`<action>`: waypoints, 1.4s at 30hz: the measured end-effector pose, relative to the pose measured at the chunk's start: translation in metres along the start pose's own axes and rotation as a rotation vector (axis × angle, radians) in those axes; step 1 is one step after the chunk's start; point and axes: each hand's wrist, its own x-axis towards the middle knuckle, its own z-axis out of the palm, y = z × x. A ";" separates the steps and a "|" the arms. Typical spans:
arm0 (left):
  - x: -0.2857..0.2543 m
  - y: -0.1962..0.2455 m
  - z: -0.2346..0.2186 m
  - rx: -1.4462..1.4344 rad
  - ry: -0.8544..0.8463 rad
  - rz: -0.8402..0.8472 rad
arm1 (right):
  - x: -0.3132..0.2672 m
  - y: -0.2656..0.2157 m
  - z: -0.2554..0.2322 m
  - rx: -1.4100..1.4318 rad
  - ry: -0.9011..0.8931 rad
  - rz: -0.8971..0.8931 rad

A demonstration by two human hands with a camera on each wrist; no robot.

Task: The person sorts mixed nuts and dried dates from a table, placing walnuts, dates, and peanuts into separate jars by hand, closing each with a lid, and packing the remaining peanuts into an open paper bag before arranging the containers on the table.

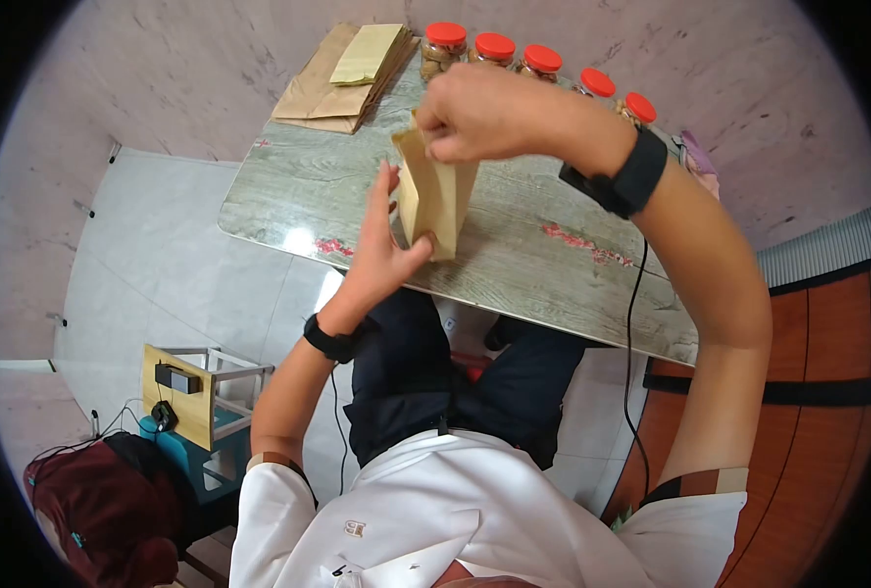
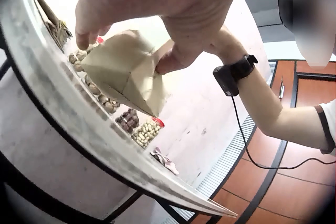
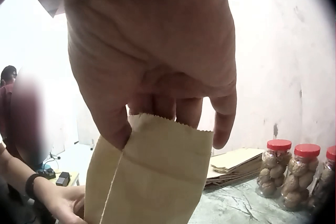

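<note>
A tan paper bag [image 1: 437, 201] [image 2: 123, 69] [image 3: 157, 171] stands upright near the table's front edge, its zigzag-cut mouth at the top. From above, the right hand [image 1: 484, 113] [image 3: 152, 51] grips the bag's rim, several fingers reaching behind the paper edge and the thumb on the outside. At the bag's lower left is the left hand [image 1: 381, 255] [image 2: 152, 3] [image 3: 65, 203], fingers spread and extended upward, thumb touching the paper near the bottom. Whether its fingertips touch the bag is unclear. The inside of the bag is hidden.
Several red-lidded jars [image 1: 445, 49] [image 2: 147, 132] [image 3: 299, 174] of nuts or similar line the table's [image 1: 308, 196] back edge. Flat paper bags [image 1: 342, 83] [image 3: 236, 166] lie stacked at the back left. A pink-purple item [image 1: 698, 162] is at the right end. Cables hang from both wrists.
</note>
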 end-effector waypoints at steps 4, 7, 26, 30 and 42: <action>0.038 -0.011 -0.027 0.070 0.024 -0.003 | 0.026 0.016 -0.017 -0.102 0.056 0.085; 0.071 -0.016 -0.048 0.099 0.068 -0.042 | 0.052 0.040 -0.021 -0.178 0.169 0.099; 0.098 0.016 0.000 0.249 0.003 0.288 | -0.027 0.173 -0.057 -0.134 0.425 0.539; 0.129 0.045 0.050 0.291 -0.167 0.380 | -0.150 0.215 -0.035 -0.275 0.470 0.716; 0.260 0.036 0.203 0.422 -0.134 0.492 | -0.243 0.259 0.064 0.202 0.700 1.000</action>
